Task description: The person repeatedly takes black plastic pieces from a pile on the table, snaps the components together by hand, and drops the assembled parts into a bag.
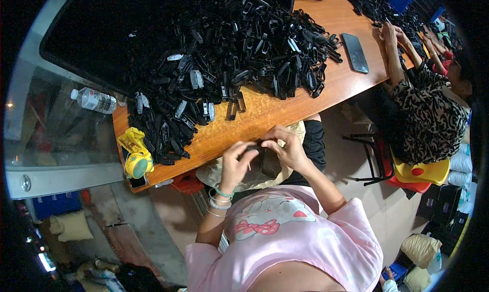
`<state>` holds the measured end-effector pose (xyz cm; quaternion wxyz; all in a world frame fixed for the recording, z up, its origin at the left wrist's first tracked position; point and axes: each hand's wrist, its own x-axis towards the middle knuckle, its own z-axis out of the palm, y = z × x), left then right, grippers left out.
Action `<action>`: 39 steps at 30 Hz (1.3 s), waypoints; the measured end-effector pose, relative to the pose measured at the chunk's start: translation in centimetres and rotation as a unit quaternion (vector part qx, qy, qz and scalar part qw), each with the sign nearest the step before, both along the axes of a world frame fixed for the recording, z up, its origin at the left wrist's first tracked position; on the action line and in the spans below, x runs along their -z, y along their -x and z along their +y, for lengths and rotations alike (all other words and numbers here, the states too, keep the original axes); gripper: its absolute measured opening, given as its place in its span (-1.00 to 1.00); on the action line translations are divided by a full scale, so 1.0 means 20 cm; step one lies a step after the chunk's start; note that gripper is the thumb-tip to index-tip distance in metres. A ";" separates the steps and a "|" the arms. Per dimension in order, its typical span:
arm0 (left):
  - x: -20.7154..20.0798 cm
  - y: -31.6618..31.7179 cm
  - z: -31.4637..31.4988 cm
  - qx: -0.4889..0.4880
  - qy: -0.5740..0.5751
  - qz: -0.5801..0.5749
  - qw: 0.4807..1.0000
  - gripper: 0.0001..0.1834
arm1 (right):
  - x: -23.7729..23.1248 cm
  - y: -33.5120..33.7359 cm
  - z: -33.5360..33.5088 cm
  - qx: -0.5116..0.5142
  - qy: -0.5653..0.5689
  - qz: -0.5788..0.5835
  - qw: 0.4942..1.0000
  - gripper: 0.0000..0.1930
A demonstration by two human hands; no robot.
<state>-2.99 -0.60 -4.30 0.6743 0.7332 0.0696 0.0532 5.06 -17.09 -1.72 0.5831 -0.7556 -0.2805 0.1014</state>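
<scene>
My left hand (237, 165), with bracelets on its wrist, and my right hand (286, 148) meet just off the table's near edge. Their fingers are closed on a small black plastic piece (256, 148) between them, partly hidden and too small to make out in detail. Below them a tan bag (298, 131) with a dark inside lies open across my lap. Past the edge, a large heap of small black plastic pieces (239, 52) spreads over the wooden table (224, 136), with several grey or clear ones among them. Two loose pieces (232, 110) lie at the heap's near side.
A phone (355, 53) lies right of the heap. At the table's left end are a yellow round device (138, 164) and a water bottle (94, 100). A large black tray (86, 42) stands behind. On the right, a person in a patterned top (425, 119) works at the table.
</scene>
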 end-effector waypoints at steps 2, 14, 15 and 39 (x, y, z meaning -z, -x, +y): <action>0.07 0.03 -0.04 0.001 -0.273 -0.098 0.957 -0.74 | 0.05 -0.06 0.01 0.014 0.023 -0.101 0.995 -0.86; -0.13 -0.32 0.23 -0.220 -0.532 0.000 0.818 -0.75 | 0.13 -0.31 0.28 0.091 0.230 -0.345 0.906 -0.77; -0.14 -0.35 0.23 -0.222 -0.544 0.031 0.808 -0.75 | 0.16 -0.31 0.26 0.088 0.222 -0.370 0.898 -0.80; -0.22 -0.02 0.08 0.015 -0.077 -0.065 0.995 -0.79 | -0.16 0.00 0.06 -0.112 -0.040 0.022 0.993 -0.64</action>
